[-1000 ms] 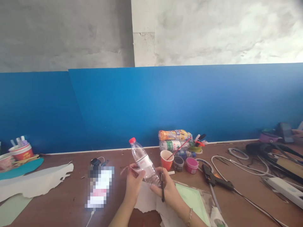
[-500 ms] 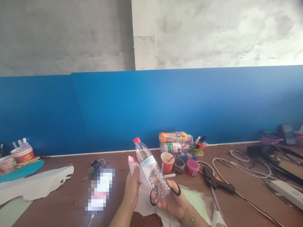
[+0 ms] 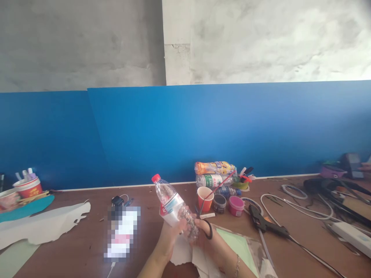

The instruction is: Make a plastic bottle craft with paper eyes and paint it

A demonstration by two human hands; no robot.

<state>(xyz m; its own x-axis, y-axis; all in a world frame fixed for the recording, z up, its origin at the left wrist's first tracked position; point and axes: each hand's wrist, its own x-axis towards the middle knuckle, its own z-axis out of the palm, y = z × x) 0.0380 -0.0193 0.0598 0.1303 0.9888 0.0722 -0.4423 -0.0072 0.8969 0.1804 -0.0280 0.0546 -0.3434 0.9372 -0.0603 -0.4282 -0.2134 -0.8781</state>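
Note:
A clear plastic bottle (image 3: 171, 201) with a red cap is tilted up to the left above the brown table (image 3: 87, 247). My left hand (image 3: 171, 236) is closed around its lower half from the left. My right hand (image 3: 209, 240) grips black-handled scissors (image 3: 204, 224) and presses against the bottle's base. White paper sheets (image 3: 185, 255) lie under both hands.
An orange paper cup (image 3: 204, 198), paint pots (image 3: 235, 205) and lying bottles (image 3: 213, 173) stand behind the hands. A black glue gun (image 3: 265, 224) and cables (image 3: 301, 204) lie to the right. A lit phone (image 3: 121, 231) and torn paper (image 3: 40, 226) lie left. A blue board backs the table.
The bottle tipped further left and its cap dropped. My left hand let the loose white scrap go and closed on the bottle. The scissors turned in my right hand.

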